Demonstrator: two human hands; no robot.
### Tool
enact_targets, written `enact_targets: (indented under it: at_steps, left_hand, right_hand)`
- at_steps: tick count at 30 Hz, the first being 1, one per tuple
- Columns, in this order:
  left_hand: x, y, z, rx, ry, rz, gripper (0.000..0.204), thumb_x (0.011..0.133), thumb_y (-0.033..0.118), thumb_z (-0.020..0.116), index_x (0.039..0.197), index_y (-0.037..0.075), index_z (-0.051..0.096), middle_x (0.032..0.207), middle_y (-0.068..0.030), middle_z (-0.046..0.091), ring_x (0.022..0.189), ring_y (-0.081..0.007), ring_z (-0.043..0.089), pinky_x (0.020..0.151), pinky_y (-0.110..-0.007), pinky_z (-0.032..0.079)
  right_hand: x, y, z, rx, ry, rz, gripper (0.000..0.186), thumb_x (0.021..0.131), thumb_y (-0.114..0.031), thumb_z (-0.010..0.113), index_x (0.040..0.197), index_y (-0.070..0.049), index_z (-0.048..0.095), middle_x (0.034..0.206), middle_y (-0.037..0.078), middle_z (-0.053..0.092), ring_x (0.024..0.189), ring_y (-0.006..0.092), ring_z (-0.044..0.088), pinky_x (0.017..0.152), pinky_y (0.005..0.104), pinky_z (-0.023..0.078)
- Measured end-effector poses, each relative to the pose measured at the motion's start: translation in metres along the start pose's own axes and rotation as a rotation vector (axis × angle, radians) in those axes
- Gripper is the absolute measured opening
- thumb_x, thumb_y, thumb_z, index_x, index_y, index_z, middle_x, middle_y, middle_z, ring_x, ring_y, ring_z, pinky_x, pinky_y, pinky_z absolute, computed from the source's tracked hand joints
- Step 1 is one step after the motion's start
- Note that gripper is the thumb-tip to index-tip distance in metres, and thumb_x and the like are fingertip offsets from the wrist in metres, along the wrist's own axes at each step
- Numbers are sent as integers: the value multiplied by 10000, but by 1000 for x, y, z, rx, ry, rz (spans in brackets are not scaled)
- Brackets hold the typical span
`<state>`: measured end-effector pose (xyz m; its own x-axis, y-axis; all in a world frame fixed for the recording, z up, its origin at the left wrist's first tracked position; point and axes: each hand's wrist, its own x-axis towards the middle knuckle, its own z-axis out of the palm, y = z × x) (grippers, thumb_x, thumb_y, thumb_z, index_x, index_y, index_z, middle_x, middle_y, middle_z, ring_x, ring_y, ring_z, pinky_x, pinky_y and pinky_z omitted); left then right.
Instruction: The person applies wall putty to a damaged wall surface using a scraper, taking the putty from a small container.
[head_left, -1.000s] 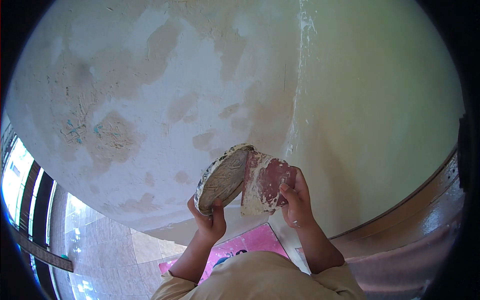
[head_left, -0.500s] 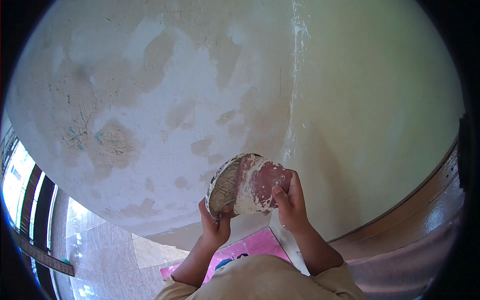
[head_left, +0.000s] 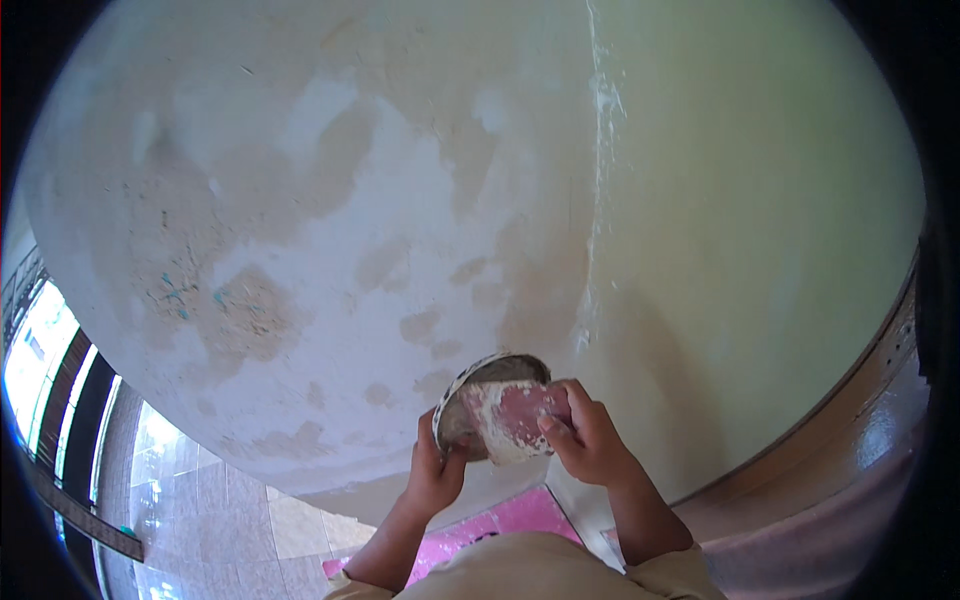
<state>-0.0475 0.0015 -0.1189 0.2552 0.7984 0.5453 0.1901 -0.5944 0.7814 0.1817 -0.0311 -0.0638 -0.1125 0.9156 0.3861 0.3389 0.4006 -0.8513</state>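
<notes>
My left hand (head_left: 436, 474) grips a round shallow bowl (head_left: 512, 368) by its left side, the thumb over the rim. The bowl's pale rim is speckled dark, and its inside is coated with greyish putty. In my right hand (head_left: 590, 440) is a flat reddish-brown putty scraper (head_left: 535, 405), pinched between thumb and fingers. Its left part is smeared with cream putty and lies over the bowl's opening, covering much of the inside. Whether the scraper's edge touches the bowl cannot be made out.
Ahead stands a white wall (head_left: 420, 230) with beige patches, meeting a greenish wall (head_left: 760, 220) at a putty-streaked corner (head_left: 604, 110). Below me lies a pink board or platform (head_left: 525, 515). Tiled floor (head_left: 235, 510) and a bright barred opening (head_left: 45, 350) are at left; a brown ledge (head_left: 800, 450) is at right.
Both hands, with the bowl and scraper, are lower and slightly further right in the picture. The scraper has swung and now leaves the bowl's far side uncovered. The view has shifted a little.
</notes>
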Motion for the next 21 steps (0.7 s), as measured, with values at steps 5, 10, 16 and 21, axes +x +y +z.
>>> enact_targets:
  at_steps: [5, 10, 16, 21]
  left_hand:
    - [-11, -7, -24, -351, 238, -128, 456, 880, -32, 478, 1311, -9, 330, 1193, -110, 496, 1096, -170, 469, 944, -303, 395]
    - [-30, -15, -63, -452, 335, -155, 455, 872, -32, 474, 1305, 15, 343, 1214, -108, 484, 1108, -170, 469, 943, -306, 402]
    - [-46, -8, -88, -763, 399, -358, 548, 844, -77, 463, 1356, 58, 324, 1240, -85, 485, 1162, -182, 461, 1004, -339, 369]
    - [-55, -9, -102, -784, 386, -332, 592, 824, -90, 465, 1380, 56, 324, 1265, -85, 482, 1174, -177, 457, 1008, -323, 361]
  right_hand:
    - [18, 14, 4, 141, 144, -225, 298, 933, -167, 558, 1143, 21, 460, 803, 122, 640, 695, 166, 617, 644, 324, 484]
    - [56, -8, 18, 36, 405, -436, 296, 942, -165, 560, 1135, 40, 466, 945, 170, 623, 805, 189, 612, 698, 325, 486]
    - [113, -74, 10, -379, 492, -807, 275, 867, -18, 565, 1142, -2, 558, 1052, 161, 635, 878, 315, 626, 766, 374, 511]
    - [148, -100, 5, -802, 641, -995, 424, 760, 23, 596, 1162, -108, 623, 1174, 89, 631, 1020, 307, 584, 855, 416, 474]
